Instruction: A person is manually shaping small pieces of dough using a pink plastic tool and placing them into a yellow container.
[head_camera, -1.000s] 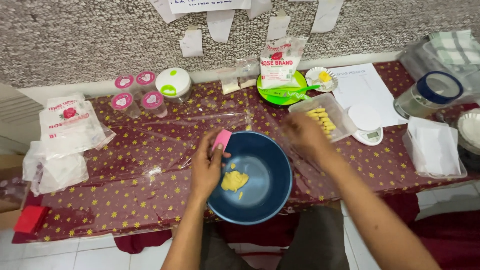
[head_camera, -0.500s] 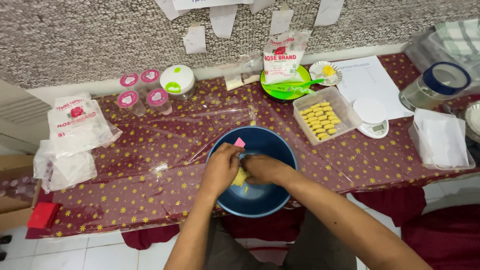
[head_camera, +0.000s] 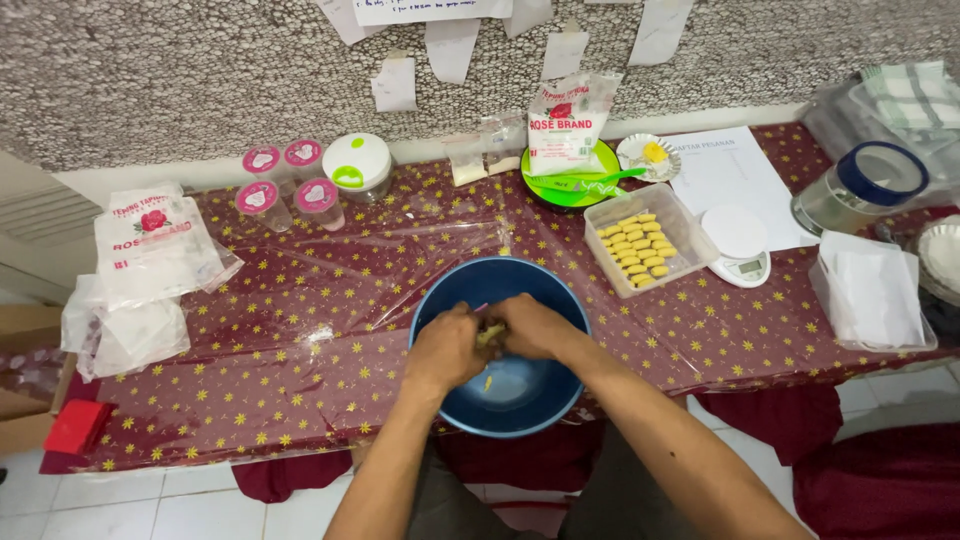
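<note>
A blue bowl (head_camera: 505, 283) sits at the near edge of a table covered with a maroon star-patterned cloth. Both my hands are together inside it. My left hand (head_camera: 447, 346) and my right hand (head_camera: 533, 326) close on a small lump of yellow dough (head_camera: 489, 334) between their fingers. A crumb of dough (head_camera: 487, 383) lies on the bowl's bottom. A pink scraper is mostly hidden behind my left hand. To the right of the bowl stands a clear plastic tub (head_camera: 682, 222) with rows of shaped yellow dough pieces (head_camera: 632, 249).
A white kitchen scale (head_camera: 738, 244) and a paper sheet (head_camera: 728, 170) lie right of the tub. A green plate (head_camera: 571, 175) with a flour bag stands behind. Pink-lidded cups (head_camera: 287, 183), flour bags (head_camera: 150, 238) at left, a tissue stack (head_camera: 872, 292) and jar (head_camera: 858, 190) at right.
My right hand came back from the plastic tub into the bowl. Both hands met over the dough and now work a small piece between them.
</note>
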